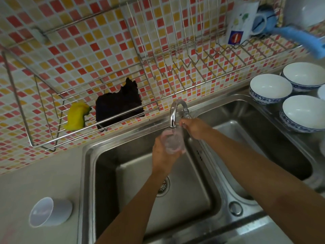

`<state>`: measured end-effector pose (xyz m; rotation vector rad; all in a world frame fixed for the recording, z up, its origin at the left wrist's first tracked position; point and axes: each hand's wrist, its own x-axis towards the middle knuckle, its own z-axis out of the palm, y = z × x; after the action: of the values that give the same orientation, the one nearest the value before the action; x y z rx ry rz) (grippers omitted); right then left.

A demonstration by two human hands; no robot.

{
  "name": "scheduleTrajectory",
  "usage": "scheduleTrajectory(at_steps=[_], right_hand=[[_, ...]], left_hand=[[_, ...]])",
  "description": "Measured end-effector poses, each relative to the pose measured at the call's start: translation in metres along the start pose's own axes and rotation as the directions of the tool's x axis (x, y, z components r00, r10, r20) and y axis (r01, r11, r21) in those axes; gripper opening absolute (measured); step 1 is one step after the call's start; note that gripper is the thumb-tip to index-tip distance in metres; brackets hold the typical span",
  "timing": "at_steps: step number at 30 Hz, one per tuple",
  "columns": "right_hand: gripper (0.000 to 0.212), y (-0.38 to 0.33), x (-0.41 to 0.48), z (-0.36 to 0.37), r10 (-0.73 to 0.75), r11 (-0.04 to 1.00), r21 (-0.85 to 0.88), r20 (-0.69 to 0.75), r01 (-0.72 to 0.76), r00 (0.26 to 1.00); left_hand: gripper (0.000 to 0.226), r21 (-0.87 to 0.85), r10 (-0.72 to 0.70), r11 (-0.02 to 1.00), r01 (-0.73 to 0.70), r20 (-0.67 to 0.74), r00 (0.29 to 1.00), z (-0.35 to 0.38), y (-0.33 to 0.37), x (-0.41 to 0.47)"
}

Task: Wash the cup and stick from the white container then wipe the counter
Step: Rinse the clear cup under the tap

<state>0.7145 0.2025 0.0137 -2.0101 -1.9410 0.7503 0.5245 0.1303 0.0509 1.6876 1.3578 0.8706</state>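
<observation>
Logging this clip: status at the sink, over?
Left hand grips cup under tap. Right hand at tap handle, grip unclear. Nothing blocking the cup.

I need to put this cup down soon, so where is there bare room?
Bare counter left of the sink, between the tiles and the white container. Right of the sink is crowded with bowls.
</observation>
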Motion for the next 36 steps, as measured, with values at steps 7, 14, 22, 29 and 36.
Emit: scheduleTrajectory(at_steps=[7,14,22,29,36], right_hand=[[0.009,-0.005,0.000,0.012,0.156,0.972,0.217,-0.316,-0.089,0.936],[0.014,-0.002,-0.001,0.012,0.321,0.875,0.473,-0.417,-0.098,0.850],[0.012,0.002,0.003,0.009,0.325,0.858,0.502,-0.363,-0.110,0.873],[0.021,-0.006,0.000,0.003,0.394,0.725,0.676,-0.250,-0.132,0.884],[0.049,0.004,-0.053,0.036,0.240,0.912,0.398,-0.325,-0.098,0.915]], left_hand=[[0.073,-0.007,-0.023,1.000,0.024,0.030,0.999,0.001,0.006,0.002],[0.082,-0.054,-0.017,0.998,0.013,-0.060,0.998,-0.006,0.012,0.002],[0.065,-0.051,0.000,0.999,-0.001,-0.010,1.000,0.000,0.012,-0.002],[0.081,-0.069,0.018,0.997,-0.020,-0.019,1.000,-0.002,0.009,0.000],[0.071,0.036,0.024,0.999,-0.023,-0.020,1.000,-0.009,-0.012,-0.005]])
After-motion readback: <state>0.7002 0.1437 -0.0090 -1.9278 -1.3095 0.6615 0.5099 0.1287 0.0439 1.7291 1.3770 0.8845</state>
